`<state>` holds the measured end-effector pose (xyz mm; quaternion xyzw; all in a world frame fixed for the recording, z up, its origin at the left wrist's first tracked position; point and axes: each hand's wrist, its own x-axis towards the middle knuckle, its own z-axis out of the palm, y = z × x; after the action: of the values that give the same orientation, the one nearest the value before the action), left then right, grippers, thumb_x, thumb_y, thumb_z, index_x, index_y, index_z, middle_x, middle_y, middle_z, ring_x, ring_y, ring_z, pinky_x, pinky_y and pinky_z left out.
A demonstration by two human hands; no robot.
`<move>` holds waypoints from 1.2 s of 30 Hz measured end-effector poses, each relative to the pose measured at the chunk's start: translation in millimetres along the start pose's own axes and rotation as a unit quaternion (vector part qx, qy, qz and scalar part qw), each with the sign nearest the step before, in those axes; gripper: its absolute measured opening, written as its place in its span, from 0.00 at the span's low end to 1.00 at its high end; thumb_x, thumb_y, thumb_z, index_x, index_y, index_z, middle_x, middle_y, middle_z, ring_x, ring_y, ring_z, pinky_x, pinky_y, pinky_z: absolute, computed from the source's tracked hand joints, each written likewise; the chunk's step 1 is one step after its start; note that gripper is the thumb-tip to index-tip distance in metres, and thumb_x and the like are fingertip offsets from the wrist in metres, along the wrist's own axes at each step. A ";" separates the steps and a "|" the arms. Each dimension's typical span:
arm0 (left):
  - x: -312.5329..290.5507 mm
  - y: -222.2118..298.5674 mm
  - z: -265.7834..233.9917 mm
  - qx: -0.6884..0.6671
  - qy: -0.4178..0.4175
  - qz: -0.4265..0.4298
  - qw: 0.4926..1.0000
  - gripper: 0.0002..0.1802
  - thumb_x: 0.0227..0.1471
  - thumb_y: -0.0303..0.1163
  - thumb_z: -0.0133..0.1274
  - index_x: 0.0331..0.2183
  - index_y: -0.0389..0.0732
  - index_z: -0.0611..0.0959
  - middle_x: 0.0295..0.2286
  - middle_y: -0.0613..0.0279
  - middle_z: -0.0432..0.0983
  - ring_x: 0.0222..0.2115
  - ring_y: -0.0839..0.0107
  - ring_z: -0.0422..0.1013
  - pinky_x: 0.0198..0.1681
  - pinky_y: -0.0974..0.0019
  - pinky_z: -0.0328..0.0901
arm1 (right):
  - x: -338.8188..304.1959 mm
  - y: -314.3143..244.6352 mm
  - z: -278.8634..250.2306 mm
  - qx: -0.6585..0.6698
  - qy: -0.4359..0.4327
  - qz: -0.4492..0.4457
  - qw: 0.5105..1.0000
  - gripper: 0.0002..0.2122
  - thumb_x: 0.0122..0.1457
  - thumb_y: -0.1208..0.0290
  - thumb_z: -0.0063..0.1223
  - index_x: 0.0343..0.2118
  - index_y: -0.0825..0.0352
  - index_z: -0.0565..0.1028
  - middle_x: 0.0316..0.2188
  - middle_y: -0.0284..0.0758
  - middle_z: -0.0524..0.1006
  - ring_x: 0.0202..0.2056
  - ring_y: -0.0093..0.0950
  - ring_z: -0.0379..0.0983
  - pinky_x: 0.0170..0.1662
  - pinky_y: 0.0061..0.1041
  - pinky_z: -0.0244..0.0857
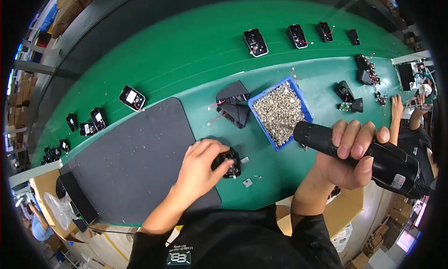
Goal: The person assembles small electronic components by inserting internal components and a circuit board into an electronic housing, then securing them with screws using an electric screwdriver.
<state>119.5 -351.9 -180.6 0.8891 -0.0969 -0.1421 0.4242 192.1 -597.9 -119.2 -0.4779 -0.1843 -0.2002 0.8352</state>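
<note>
My right hand (pixel 343 168) is wrapped round a black electric screwdriver (pixel 394 161), its cord running off at the right. The thin bit at its front points left, over the silvery screws (pixel 276 109) that fill a blue plastic tray (pixel 307 112). I cannot tell whether the bit touches a screw. On the table, my left hand (pixel 199 166) grips a small black plastic housing (pixel 233 170), thumb across its top and fingers at its far side. Beside it lie two small metal plates (pixel 247 182) and some loose screws. Two black housings with red wires (pixel 234 105) sit left of the tray.
A dark grey mat (pixel 140 161) covers the table's left part. Along the far green belt (pixel 196 49) stand several black housings (pixel 255 42). More parts and a small circuit board (pixel 345 106) lie at the right, near another person's arm (pixel 396 114). Cardboard boxes (pixel 347 208) stand below the near edge.
</note>
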 end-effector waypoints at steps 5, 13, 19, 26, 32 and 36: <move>14.0 5.8 -17.6 -0.078 -0.028 -0.019 0.996 0.28 0.43 0.27 0.59 0.49 0.36 0.73 0.45 0.45 0.70 0.48 0.51 0.66 0.52 0.56 0.61 | -3.4 -12.8 -1.2 -0.005 0.000 -0.020 1.000 0.22 0.52 0.69 0.57 0.50 0.62 0.64 0.25 0.26 0.69 0.22 0.20 0.66 0.30 0.23 0.62; 55.1 54.0 17.5 -0.182 0.022 0.152 0.971 0.27 0.39 0.24 0.64 0.46 0.38 0.79 0.35 0.60 0.80 0.28 0.71 0.73 0.34 0.69 0.68 | -4.9 -32.3 16.8 0.059 -0.023 -0.028 0.998 0.18 0.50 0.70 0.57 0.44 0.63 0.66 0.24 0.25 0.70 0.21 0.17 0.66 0.28 0.18 0.61; 55.9 44.1 26.7 -0.211 0.007 0.176 0.962 0.18 0.45 0.22 0.59 0.42 0.36 0.81 0.29 0.59 0.81 0.27 0.70 0.76 0.31 0.69 0.69 | -4.3 -38.0 24.5 0.079 -0.019 -0.013 0.997 0.18 0.47 0.73 0.60 0.41 0.62 0.67 0.23 0.25 0.70 0.21 0.17 0.67 0.27 0.16 0.63; 21.9 45.4 13.6 -0.547 -0.071 -0.004 0.834 0.17 0.62 0.32 0.41 0.46 0.32 0.78 0.32 0.55 0.80 0.28 0.70 0.74 0.33 0.68 0.68 | -9.2 -36.4 32.1 0.130 -0.010 -0.017 0.991 0.17 0.53 0.72 0.61 0.43 0.60 0.66 0.24 0.27 0.72 0.22 0.19 0.71 0.27 0.18 0.70; -7.9 48.4 28.4 -0.806 -0.064 -0.027 0.587 0.26 0.65 0.42 0.33 0.53 0.32 0.70 0.48 0.45 0.71 0.39 0.67 0.70 0.46 0.65 0.64 | -3.8 -32.6 67.4 0.241 0.018 0.001 0.970 0.17 0.44 0.80 0.64 0.36 0.63 0.69 0.19 0.27 0.71 0.19 0.19 0.70 0.30 0.19 0.72; -19.4 48.5 29.5 -0.869 -0.062 0.010 0.491 0.27 0.65 0.43 0.30 0.54 0.34 0.68 0.48 0.47 0.71 0.39 0.65 0.70 0.47 0.63 0.64 | -6.4 -29.4 68.8 0.252 -0.019 0.015 0.967 0.17 0.45 0.79 0.64 0.36 0.63 0.68 0.19 0.28 0.71 0.20 0.20 0.71 0.30 0.21 0.72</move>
<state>88.9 -397.8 -157.0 0.0587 0.0403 -0.2049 0.9762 163.6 -550.6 -68.3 -0.2582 -0.2376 -0.1260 0.9279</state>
